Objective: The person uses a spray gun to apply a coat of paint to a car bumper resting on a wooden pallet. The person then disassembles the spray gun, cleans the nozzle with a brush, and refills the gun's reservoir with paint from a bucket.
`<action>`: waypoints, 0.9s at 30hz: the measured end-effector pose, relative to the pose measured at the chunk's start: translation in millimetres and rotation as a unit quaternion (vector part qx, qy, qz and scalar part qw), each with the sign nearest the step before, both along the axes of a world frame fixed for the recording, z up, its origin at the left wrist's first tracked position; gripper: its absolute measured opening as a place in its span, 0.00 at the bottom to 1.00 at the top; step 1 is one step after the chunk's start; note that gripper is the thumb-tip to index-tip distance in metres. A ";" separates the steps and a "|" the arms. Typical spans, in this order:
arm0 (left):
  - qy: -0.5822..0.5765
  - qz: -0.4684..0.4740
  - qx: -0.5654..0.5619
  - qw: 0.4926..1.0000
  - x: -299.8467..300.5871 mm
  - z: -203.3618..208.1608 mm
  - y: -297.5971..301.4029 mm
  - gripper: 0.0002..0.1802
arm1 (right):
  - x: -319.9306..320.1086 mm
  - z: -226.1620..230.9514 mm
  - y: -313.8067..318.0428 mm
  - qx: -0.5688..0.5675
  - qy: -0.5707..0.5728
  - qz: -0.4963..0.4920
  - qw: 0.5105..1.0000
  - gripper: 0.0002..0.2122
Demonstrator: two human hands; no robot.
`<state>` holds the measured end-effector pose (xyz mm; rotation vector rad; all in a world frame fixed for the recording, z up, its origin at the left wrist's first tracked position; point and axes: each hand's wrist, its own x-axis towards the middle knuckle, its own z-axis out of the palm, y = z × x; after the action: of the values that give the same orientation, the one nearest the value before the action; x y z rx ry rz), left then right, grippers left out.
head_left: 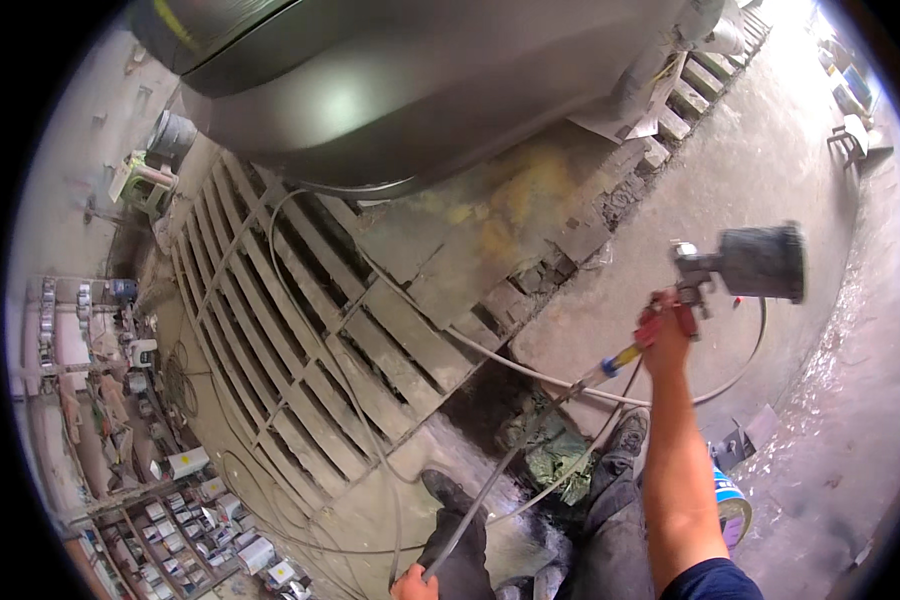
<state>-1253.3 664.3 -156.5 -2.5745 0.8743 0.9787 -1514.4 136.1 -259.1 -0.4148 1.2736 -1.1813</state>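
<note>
Two hands are at work, both the person's own, standing on the concrete floor [790,180] beside a slatted floor grate [300,340]. Right hand [665,335] is raised and clenched around the red grip of a spray gun [715,275], whose dark paint cup [765,262] sits at its far end; the gun is held up in the air to the right of the grate, well apart from the grey car body panel [400,90] that fills the upper edge of the view. Left hand [410,583], low at the bottom edge, grasps the air hose [510,455], which runs up to the gun's handle; further hose loops lie across the grate and floor. A paint can [732,505] stands on the floor just beside the right forearm. Shelves of small tins [200,530] line the lower left. Judged from the panel's even grey sheen, a coat appears laid on the part in view; whether further passes are due cannot be told, since the nozzle is not aimed at the panel and no spray shows.
</note>
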 end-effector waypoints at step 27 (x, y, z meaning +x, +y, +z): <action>0.101 0.004 0.151 0.983 -43.3 53.4 -33.6 0.20 | -54.7 143.8 42.4 -0.093 0.117 -0.070 0.986 0.13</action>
<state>-1296.6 630.7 -103.1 -2.2555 0.6984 1.2828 -1569.0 178.5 -115.3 -0.6236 1.4166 -1.4080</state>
